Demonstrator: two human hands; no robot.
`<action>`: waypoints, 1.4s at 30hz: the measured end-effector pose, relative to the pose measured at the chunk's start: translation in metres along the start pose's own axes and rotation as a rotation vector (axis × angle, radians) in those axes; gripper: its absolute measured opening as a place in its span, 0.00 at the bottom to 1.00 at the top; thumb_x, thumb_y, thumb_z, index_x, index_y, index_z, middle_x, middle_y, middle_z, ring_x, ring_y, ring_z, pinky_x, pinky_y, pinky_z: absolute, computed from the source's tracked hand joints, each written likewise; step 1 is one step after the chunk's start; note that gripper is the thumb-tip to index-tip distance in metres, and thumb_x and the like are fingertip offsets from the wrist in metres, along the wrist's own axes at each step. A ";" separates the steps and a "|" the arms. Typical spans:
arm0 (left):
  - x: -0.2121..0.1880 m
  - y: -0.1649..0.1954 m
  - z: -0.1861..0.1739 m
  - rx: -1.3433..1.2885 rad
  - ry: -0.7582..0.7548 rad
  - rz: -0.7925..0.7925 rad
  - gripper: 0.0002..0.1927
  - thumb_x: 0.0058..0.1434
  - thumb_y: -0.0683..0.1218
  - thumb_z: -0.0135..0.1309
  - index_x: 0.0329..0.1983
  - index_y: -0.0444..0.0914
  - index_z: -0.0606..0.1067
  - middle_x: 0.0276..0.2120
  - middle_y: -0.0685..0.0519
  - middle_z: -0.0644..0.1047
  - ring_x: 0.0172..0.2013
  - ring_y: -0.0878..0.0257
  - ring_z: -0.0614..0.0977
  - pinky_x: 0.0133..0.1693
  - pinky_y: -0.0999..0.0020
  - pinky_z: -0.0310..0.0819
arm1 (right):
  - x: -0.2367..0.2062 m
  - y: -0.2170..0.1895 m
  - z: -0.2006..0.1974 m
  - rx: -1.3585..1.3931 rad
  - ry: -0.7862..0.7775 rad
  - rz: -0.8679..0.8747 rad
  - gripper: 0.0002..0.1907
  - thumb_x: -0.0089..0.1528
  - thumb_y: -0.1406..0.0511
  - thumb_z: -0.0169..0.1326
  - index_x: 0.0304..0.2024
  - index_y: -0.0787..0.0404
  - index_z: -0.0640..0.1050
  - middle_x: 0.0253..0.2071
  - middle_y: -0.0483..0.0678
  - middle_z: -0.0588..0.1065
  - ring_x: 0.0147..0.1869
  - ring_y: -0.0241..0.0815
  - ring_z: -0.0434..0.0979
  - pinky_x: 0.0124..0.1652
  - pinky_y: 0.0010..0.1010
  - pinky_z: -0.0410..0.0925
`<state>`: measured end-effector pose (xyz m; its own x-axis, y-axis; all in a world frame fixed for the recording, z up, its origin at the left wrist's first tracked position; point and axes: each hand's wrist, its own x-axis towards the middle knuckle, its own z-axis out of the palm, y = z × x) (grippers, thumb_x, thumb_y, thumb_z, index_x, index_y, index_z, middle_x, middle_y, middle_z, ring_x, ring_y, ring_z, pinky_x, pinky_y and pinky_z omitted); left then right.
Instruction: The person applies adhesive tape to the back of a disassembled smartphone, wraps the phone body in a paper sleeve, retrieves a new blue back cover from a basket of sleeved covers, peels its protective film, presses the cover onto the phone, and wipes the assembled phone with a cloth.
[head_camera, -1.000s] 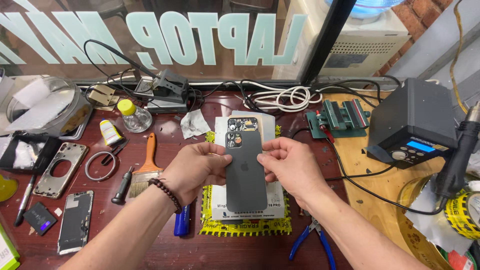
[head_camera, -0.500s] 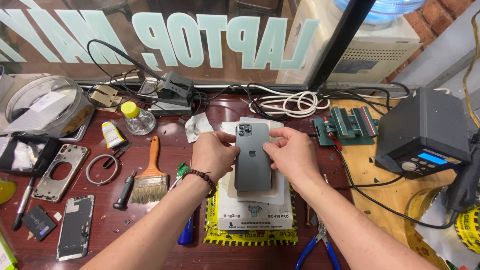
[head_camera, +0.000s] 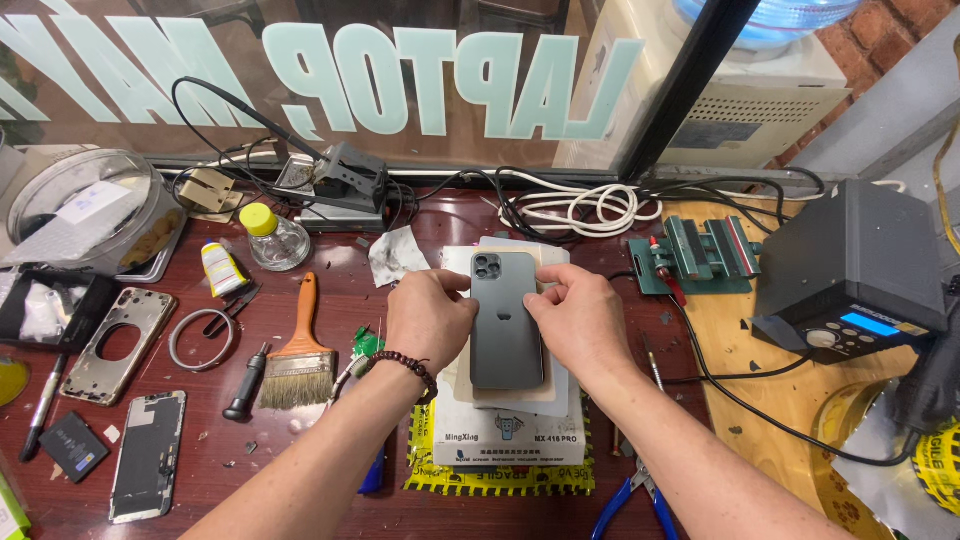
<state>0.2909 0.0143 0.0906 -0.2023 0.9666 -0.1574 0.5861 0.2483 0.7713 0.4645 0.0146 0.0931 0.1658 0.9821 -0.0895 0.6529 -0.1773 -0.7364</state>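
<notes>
Hands, left hand (head_camera: 428, 318) and right hand (head_camera: 578, 322), now press the dark phone (head_camera: 505, 320), lower than before, flat at centre frame, gripping its sides.

A paintbrush (head_camera: 296, 350) lies on the bench (head_camera: 330, 470). Left of it rests a wire ring (head_camera: 203, 338); behind it stands a yellow-capped bottle (head_camera: 271, 235).

Both palms hide the phone's (head_camera: 505, 322) long edges — blue-handled pliers (head_camera: 630, 500) (bottom) are cut off.
</notes>
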 end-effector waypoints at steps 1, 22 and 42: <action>0.000 -0.001 0.001 -0.001 -0.003 0.000 0.17 0.52 0.43 0.61 0.46 0.38 0.83 0.35 0.47 0.85 0.39 0.55 0.87 0.46 0.63 0.80 | 0.000 0.000 0.000 -0.005 0.000 -0.001 0.19 0.55 0.64 0.63 0.49 0.58 0.82 0.31 0.46 0.83 0.35 0.40 0.84 0.40 0.33 0.75; -0.001 0.003 0.000 0.020 -0.044 0.028 0.20 0.52 0.43 0.61 0.51 0.38 0.81 0.35 0.47 0.85 0.38 0.55 0.87 0.45 0.62 0.80 | -0.003 -0.006 -0.003 -0.043 -0.005 -0.025 0.24 0.54 0.65 0.62 0.55 0.54 0.79 0.30 0.46 0.82 0.36 0.41 0.84 0.40 0.35 0.75; -0.001 0.001 -0.008 -0.371 -0.248 -0.234 0.20 0.56 0.35 0.60 0.53 0.31 0.76 0.29 0.46 0.82 0.24 0.61 0.85 0.23 0.66 0.84 | 0.004 -0.008 0.003 -0.080 -0.013 -0.006 0.22 0.55 0.60 0.64 0.52 0.53 0.80 0.30 0.45 0.80 0.35 0.43 0.83 0.39 0.37 0.75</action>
<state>0.2850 0.0131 0.0965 -0.0757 0.8848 -0.4598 0.2198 0.4646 0.8578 0.4576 0.0201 0.0966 0.1520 0.9839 -0.0943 0.7106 -0.1751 -0.6814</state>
